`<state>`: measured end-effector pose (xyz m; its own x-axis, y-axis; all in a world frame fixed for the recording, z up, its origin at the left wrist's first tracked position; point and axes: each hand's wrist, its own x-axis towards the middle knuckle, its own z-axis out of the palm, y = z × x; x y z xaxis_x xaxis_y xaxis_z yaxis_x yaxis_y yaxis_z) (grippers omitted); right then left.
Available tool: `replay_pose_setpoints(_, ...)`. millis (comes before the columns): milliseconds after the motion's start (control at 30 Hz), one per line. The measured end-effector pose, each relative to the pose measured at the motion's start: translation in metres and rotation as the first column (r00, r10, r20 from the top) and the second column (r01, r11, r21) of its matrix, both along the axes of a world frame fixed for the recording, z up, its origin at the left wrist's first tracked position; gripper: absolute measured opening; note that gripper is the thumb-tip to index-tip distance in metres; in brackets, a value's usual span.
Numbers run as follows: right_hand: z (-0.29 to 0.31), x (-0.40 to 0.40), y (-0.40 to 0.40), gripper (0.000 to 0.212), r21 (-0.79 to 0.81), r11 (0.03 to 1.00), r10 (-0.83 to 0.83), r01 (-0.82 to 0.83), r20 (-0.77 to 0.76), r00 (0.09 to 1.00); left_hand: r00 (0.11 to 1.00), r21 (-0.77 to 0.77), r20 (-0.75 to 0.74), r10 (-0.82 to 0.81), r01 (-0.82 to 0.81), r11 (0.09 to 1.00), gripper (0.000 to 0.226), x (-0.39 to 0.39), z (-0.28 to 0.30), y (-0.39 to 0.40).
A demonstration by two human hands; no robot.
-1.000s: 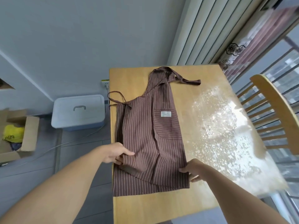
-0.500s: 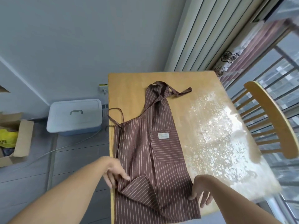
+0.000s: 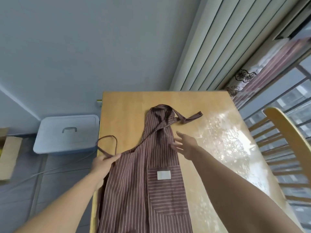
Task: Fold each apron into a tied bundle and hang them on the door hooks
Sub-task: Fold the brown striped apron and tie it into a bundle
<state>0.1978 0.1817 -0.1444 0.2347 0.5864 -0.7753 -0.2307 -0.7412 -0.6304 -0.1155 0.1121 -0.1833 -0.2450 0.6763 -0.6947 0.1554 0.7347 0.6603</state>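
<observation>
A brown apron (image 3: pixel 134 182) with thin white stripes lies folded lengthwise on the wooden table (image 3: pixel 127 105), its pocket and white label facing up. Its neck strap (image 3: pixel 188 118) trails to the right at the far end. My left hand (image 3: pixel 102 163) pinches the apron's left corner where the waist tie (image 3: pixel 107 138) loops off the table's edge. My right hand (image 3: pixel 185 145) hovers with spread fingers at the right edge of the bib, holding nothing. No door hooks are in view.
A wooden chair (image 3: pixel 286 148) stands at the table's right side, by the window. On the floor to the left sit a pale blue lidded storage box (image 3: pixel 67 133) and a cardboard box (image 3: pixel 8 155). Grey curtains (image 3: pixel 218 44) hang behind the table.
Both hands have left the apron's lower hem and moved up the cloth. My left hand now grips the waist corner by the tie, and my right hand has reached to the bib.
</observation>
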Motion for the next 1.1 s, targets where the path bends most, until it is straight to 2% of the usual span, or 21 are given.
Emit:
replay_pose_setpoints(67,-0.01,0.008,0.042,0.03,0.012,0.993,-0.114,0.116,-0.1,0.988,0.992,0.006,-0.115,-0.057,0.058,0.998,0.021,-0.009,-0.016,0.002)
replay_pose_setpoints(133,-0.02,0.013,0.075,0.035,-0.017,0.989,-0.145,0.144,-0.127,0.981,0.967,-0.019,-0.23,-0.109,0.108,0.994,0.027,-0.02,-0.029,0.002)
replay_pose_setpoints(167,-0.023,0.012,0.086,0.037,-0.025,0.991,-0.135,0.133,-0.15,0.979,0.958,-0.035,-0.255,-0.134,0.13,0.991,0.026,-0.024,-0.03,0.004)
replay_pose_setpoints(233,-0.026,0.008,0.106,0.028,-0.028,0.988,-0.156,0.154,-0.152,0.976,0.944,-0.072,-0.277,-0.177,0.163,0.984,0.019,-0.028,-0.032,0.009)
replay_pose_setpoints(300,-0.026,0.003,0.125,0.02,0.006,0.974,-0.226,0.226,-0.014,0.974,0.927,-0.111,-0.285,-0.243,0.22,0.969,0.014,-0.029,-0.033,0.014)
replay_pose_setpoints(367,-0.021,-0.008,0.147,0.018,0.128,0.966,-0.244,0.225,0.158,0.957,0.92,-0.136,-0.278,-0.276,0.246,0.96,0.018,-0.03,-0.034,0.018)
replay_pose_setpoints(467,-0.01,-0.037,0.171,0.007,0.262,0.963,-0.121,0.066,0.202,0.972,0.915,-0.159,-0.274,-0.296,0.26,0.952,0.018,-0.03,-0.035,0.023)
replay_pose_setpoints(533,-0.002,-0.06,0.182,0.006,0.316,0.936,0.099,-0.156,0.187,0.977,0.913,-0.164,-0.276,-0.3,0.263,0.951,0.012,-0.028,-0.033,0.023)
replay_pose_setpoints(567,-0.001,-0.071,0.186,0.013,0.339,0.898,0.234,-0.28,0.172,0.957,0.916,-0.154,-0.279,-0.29,0.255,0.955,0.008,-0.028,-0.033,0.022)
replay_pose_setpoints(633,-0.003,-0.083,0.189,0.039,0.334,0.78,0.473,-0.529,0.239,0.848,0.921,-0.13,-0.291,-0.26,0.231,0.964,0.005,-0.027,-0.031,0.02)
replay_pose_setpoints(700,-0.009,-0.085,0.179,0.055,0.221,0.589,0.612,-0.777,0.505,0.608,0.922,-0.107,-0.316,-0.224,0.2,0.974,0.015,-0.026,-0.029,0.017)
replay_pose_setpoints(767,-0.02,-0.077,0.154,0.058,0.04,0.483,0.594,-0.874,0.718,0.362,0.927,-0.077,-0.337,-0.166,0.148,0.986,0.029,-0.024,-0.026,0.012)
replay_pose_setpoints(833,-0.045,-0.064,0.119,0.059,-0.117,0.431,0.529,-0.895,0.836,0.146,0.939,-0.036,-0.331,-0.091,0.084,0.996,0.038,-0.02,-0.021,0.003)
replay_pose_setpoints(867,-0.057,-0.058,0.096,0.059,-0.156,0.419,0.482,-0.895,0.873,0.073,0.941,-0.008,-0.334,-0.05,0.051,0.999,0.04,-0.016,-0.017,-0.003)
replay_pose_setpoints(1000,-0.083,-0.043,0.005,0.051,-0.164,0.402,0.345,-0.901,0.939,-0.018,0.937,0.055,-0.343,0.061,-0.045,0.997,0.045,-0.005,-0.01,-0.032)
replay_pose_setpoints(1100,-0.083,-0.043,-0.058,0.045,-0.146,0.503,0.297,-0.852,0.955,0.012,0.954,-0.023,-0.294,-0.056,0.052,0.998,0.053,-0.005,-0.018,-0.064)
